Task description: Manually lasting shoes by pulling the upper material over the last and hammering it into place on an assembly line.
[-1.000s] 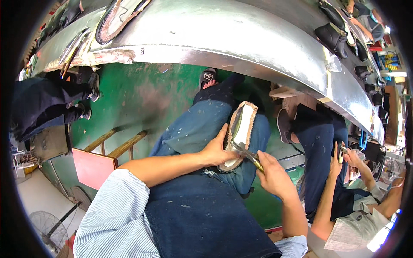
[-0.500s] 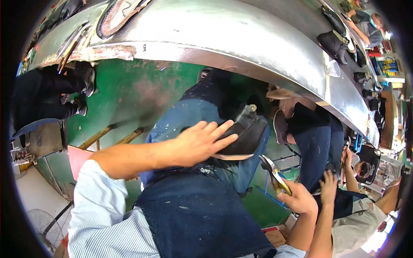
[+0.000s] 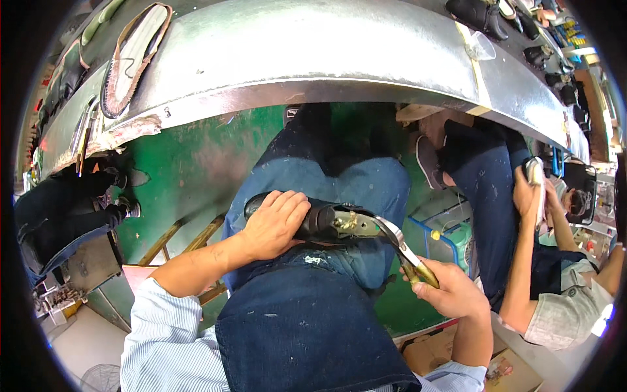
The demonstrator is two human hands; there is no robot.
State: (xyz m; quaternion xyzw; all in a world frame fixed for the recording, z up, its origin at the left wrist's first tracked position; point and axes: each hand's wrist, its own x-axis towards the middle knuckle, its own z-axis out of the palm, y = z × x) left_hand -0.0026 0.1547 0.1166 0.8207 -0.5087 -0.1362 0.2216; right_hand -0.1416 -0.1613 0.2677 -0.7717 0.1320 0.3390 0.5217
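Observation:
A black shoe (image 3: pixel 318 221) lies sideways across my lap, with a shoe last (image 3: pixel 356 223) showing at its opening. My left hand (image 3: pixel 277 221) is wrapped over the shoe's left part and holds it against my thighs. In my right hand (image 3: pixel 452 291) is a pair of lasting pliers (image 3: pixel 409 259) with a curved metal head and yellowish handles. Their head reaches the right end of the last; whether the jaws grip anything there cannot be made out. A dark blue apron (image 3: pixel 294 326) covers my front below the shoe.
A metal-topped bench (image 3: pixel 294 52) curves in front of my knees, bearing a shoe upper (image 3: pixel 134 62), some tools (image 3: pixel 85 134) and black shoes (image 3: pixel 477 16). A co-worker (image 3: pixel 565 307) sits close on my right, holding a shoe (image 3: pixel 534 179). Wooden stool legs (image 3: pixel 186 238) stand at left.
The shoe has been turned and now lies crosswise on my lap. My left hand has gone from spread fingers to a wrapped grip. The pliers have moved up to the last's right end.

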